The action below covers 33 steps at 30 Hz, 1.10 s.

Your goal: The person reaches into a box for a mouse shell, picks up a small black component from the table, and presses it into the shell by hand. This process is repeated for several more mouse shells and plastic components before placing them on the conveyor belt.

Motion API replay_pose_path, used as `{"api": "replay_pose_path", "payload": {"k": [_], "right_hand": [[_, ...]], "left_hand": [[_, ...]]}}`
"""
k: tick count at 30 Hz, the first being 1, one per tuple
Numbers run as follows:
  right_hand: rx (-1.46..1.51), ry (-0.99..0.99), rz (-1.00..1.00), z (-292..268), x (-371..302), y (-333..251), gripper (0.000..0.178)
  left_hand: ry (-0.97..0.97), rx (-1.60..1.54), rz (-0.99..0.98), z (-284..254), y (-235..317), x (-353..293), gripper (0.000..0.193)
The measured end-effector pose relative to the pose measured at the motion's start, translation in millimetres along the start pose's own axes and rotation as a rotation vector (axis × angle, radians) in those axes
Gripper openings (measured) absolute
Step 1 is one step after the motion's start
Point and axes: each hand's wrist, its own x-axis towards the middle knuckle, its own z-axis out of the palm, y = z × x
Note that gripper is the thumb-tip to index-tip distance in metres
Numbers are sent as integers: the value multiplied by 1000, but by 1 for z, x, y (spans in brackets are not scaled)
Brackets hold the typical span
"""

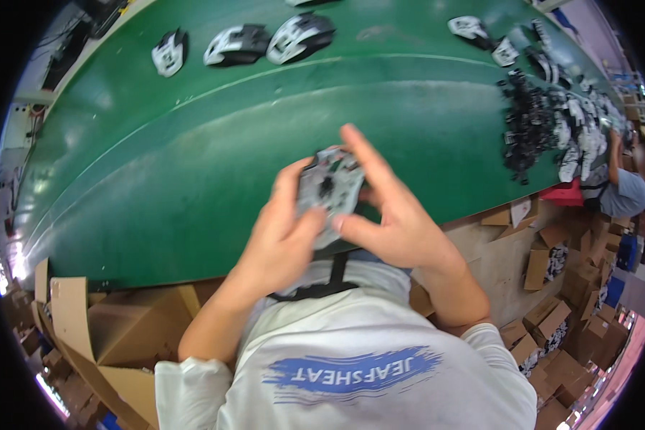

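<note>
Green worktable (215,158), broad, with a glossy sheen and a pale line bowed across by the lens. Far side, left: one narrow white-and-black shell (169,54), on its own. Farther right along that side: a larger curved shell (229,43), close beside a similar domed shell (299,37). Upper edge: a cut-off piece (309,2), kind unclear. Far right: a pale shell (469,29), near a smaller shell (505,53). Right end: a dense heap of small black parts (527,122), bordered by crowded white shells (575,132); detail blurred.
</note>
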Motion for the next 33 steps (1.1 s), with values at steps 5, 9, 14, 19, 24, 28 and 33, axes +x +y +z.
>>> {"api": "replay_pose_path", "payload": {"k": [5,9,14,19,24,28,33], "right_hand": [[-346,-91,-55,-81,14,-21,78],[-1076,504,142,-152,29,7,54],[-1689,643,230,-250,59,28,53],[-1818,357,646,-301,48,40,44],[-1286,336,15,-277,42,55,26],[-1053,270,-57,-194,56,56,25],[-952,219,-156,-136,62,10,32]], "left_hand": [[278,-341,-77,-43,13,-41,61],[632,-340,53,-72,36,-107,59],[992,-182,47,-129,84,-209,46],[1421,-38,162,-280,79,-342,35],[1732,96,-296,-411,24,-539,26],[1525,-157,-829,-428,8,-620,23],[1459,-340,-1061,-410,-63,-573,36]]}}
